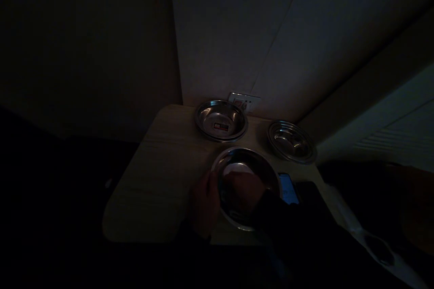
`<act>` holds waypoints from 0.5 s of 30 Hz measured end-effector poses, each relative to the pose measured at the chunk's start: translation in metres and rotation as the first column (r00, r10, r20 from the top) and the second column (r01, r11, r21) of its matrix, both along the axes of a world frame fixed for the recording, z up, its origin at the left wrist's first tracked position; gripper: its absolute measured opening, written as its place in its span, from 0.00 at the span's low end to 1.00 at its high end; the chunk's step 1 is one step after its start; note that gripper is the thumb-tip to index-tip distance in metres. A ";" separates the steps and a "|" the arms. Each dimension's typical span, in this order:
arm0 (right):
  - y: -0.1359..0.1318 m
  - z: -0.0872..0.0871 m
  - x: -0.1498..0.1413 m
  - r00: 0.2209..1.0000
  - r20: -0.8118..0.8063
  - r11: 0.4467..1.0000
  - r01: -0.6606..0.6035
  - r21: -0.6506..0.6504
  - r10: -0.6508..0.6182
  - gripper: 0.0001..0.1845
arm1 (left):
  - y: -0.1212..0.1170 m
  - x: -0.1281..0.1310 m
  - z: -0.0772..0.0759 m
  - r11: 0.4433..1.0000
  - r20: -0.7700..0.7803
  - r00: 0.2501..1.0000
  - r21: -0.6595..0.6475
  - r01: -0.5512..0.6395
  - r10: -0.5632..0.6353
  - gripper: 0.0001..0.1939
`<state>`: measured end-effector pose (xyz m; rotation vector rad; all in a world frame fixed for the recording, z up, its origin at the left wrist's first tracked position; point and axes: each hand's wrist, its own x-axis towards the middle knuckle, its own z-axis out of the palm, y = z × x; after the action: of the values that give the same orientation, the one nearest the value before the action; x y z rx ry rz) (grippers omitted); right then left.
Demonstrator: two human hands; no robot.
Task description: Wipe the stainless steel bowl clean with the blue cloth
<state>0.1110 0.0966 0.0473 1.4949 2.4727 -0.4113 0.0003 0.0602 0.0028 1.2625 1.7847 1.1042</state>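
The scene is very dim. A shiny round steel basin (pixel 239 154) lies near the front of a small table, its hollow facing up. My left hand (pixel 205 203) grips its left rim, fingers against the outer edge and thumb at the lip. Inside the basin, my right hand (pixel 246 189) is closed and pressed low toward the bottom; darkness hides whatever its fingers hold, if anything. Behind stands a stack of steel basins (pixel 220 115), the top one with a dark label on its bottom. Further right is another stack of steel basins (pixel 292 142).
A phone with a lit screen (pixel 288 188) lies right of the basin, beside a dark flat object (pixel 310 192). The pale wooden table (pixel 152 180) has rounded corners and meets a wall with a socket plate (pixel 244 100). A dark shape and pale edges border the right side.
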 end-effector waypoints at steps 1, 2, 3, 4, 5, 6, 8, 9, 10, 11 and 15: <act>0.004 0.000 0.000 0.999 0.015 0.999 0.046 0.022 -0.046 0.14 | -0.001 0.000 0.000 1.000 -0.009 1.000 0.002 0.012 -0.012 0.17; 0.008 0.000 -0.002 0.995 0.027 0.995 0.092 0.050 -0.093 0.15 | -0.001 -0.001 0.000 1.000 -0.016 1.000 0.006 0.020 -0.020 0.18; 0.013 0.000 -0.003 0.991 0.033 0.989 0.125 0.076 -0.127 0.15 | -0.002 -0.001 0.000 1.000 -0.021 0.999 0.009 0.027 -0.027 0.18; 0.016 -0.001 -0.004 0.989 0.034 0.986 0.141 0.092 -0.144 0.16 | -0.002 -0.001 0.000 1.000 -0.024 0.999 0.009 0.028 -0.028 0.18; 0.017 -0.001 -0.005 0.989 0.033 0.986 0.139 0.093 -0.143 0.16 | -0.002 0.000 0.000 1.000 -0.025 0.999 0.006 0.021 -0.021 0.18; 0.017 -0.001 -0.006 0.991 0.030 0.988 0.128 0.085 -0.131 0.15 | -0.002 0.001 0.000 1.000 -0.023 1.000 0.001 0.008 -0.008 0.18; 0.011 -0.002 -0.004 0.997 0.013 0.996 0.076 0.055 -0.077 0.13 | -0.002 0.003 0.001 1.000 -0.011 1.000 -0.008 -0.025 0.025 0.18; 0.006 -0.002 -0.003 0.999 0.002 0.998 0.042 0.041 -0.043 0.13 | -0.002 0.004 0.001 0.999 -0.003 0.999 -0.011 -0.035 0.035 0.18; 0.002 -0.002 -0.001 1.000 -0.007 1.000 0.009 0.028 -0.009 0.13 | -0.002 0.005 0.001 0.999 0.007 0.999 -0.013 -0.038 0.039 0.18; 0.000 -0.001 0.001 1.000 -0.006 1.000 -0.014 0.020 0.014 0.13 | -0.003 0.005 0.000 0.999 0.019 0.999 -0.012 -0.034 0.034 0.18; 0.008 -0.001 0.000 0.998 0.054 0.998 0.030 0.046 -0.033 0.14 | -0.004 0.005 -0.001 1.000 0.027 1.000 0.008 -0.009 0.009 0.18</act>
<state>0.1109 0.1045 0.0460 1.5432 2.4345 -0.3173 0.0054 0.0560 0.0017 1.2392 1.7692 1.1294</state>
